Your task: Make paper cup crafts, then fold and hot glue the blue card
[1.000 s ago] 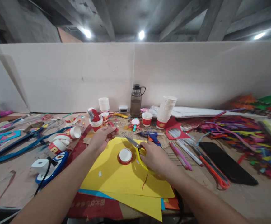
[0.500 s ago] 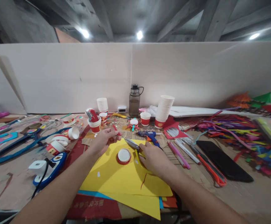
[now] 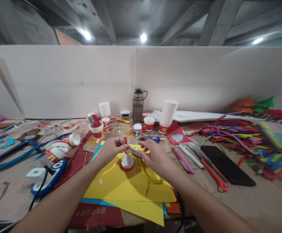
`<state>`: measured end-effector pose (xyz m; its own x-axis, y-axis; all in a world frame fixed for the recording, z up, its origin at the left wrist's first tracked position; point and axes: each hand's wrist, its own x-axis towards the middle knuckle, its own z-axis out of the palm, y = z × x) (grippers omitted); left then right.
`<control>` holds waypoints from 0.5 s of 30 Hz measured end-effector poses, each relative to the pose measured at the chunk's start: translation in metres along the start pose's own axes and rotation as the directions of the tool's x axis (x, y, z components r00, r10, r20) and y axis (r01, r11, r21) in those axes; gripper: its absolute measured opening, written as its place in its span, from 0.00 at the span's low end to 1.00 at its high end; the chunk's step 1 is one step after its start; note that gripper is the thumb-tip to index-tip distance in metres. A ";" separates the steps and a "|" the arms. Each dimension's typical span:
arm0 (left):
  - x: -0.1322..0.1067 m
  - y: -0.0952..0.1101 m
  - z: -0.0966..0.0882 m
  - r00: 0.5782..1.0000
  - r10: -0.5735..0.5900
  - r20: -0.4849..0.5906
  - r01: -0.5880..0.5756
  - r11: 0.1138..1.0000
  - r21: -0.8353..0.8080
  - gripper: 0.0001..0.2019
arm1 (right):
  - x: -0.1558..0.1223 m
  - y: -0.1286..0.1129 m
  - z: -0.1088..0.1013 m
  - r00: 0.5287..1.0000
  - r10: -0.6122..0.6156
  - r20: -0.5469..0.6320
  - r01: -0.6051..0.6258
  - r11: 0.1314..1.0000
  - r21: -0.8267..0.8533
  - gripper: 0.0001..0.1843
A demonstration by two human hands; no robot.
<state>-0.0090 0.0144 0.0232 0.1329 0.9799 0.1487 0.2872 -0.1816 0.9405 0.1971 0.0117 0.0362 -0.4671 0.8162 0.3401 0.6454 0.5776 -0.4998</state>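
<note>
My left hand [image 3: 114, 149] is closed, its fingertips pinching a small red paper strip [image 3: 126, 141]. Close to it, my right hand [image 3: 152, 154] holds scissors by the part near the pivot, some fingers lifted. The scissors' yellow handles [image 3: 155, 178] hang below the palm, and the metal blades point at the left fingertips. Under both hands lies a yellow paper sheet [image 3: 111, 187]. On that sheet sits a round white piece with a red rim [image 3: 127, 161], just below the blades.
Behind are a blue glue gun [image 3: 152, 139], a water bottle [image 3: 138, 106], a paper cup stack [image 3: 168, 115] and a cup of tools [image 3: 96, 131]. Pens [image 3: 183, 160], a cutter [image 3: 216, 174] and a black phone [image 3: 228, 165] lie right. A blue-and-white power strip [image 3: 50, 181] lies left.
My right hand has shifted along the scissors toward the blades, and the hands are closer together. The red strip now stands upright at my left fingertips. A thin red strip shows beside my left forearm.
</note>
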 end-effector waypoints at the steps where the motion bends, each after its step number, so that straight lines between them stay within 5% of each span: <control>1: -0.002 0.001 0.003 1.000 0.029 -0.012 -0.028 0.996 0.085 0.08 | 0.001 -0.003 0.000 0.999 -0.027 -0.024 0.029 0.997 0.077 0.18; 6: -0.008 0.002 0.011 0.990 0.139 0.001 -0.131 0.933 0.334 0.05 | 0.010 -0.015 0.007 0.992 -0.118 -0.041 0.125 0.963 0.238 0.15; 10: -0.007 0.003 0.009 0.993 0.117 0.028 -0.119 0.921 0.371 0.06 | 0.015 -0.015 0.016 0.995 -0.091 -0.043 0.099 0.968 0.230 0.04; 15: -0.009 0.006 0.010 0.991 0.120 0.059 -0.134 0.909 0.394 0.03 | 0.016 -0.012 0.019 0.997 -0.048 -0.053 0.060 0.968 0.244 0.02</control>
<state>0.0012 0.0037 0.0247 0.2226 0.9443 0.2425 0.6167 -0.3290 0.7152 0.1701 0.0177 0.0322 -0.4649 0.7871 0.4054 0.4492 0.6043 -0.6581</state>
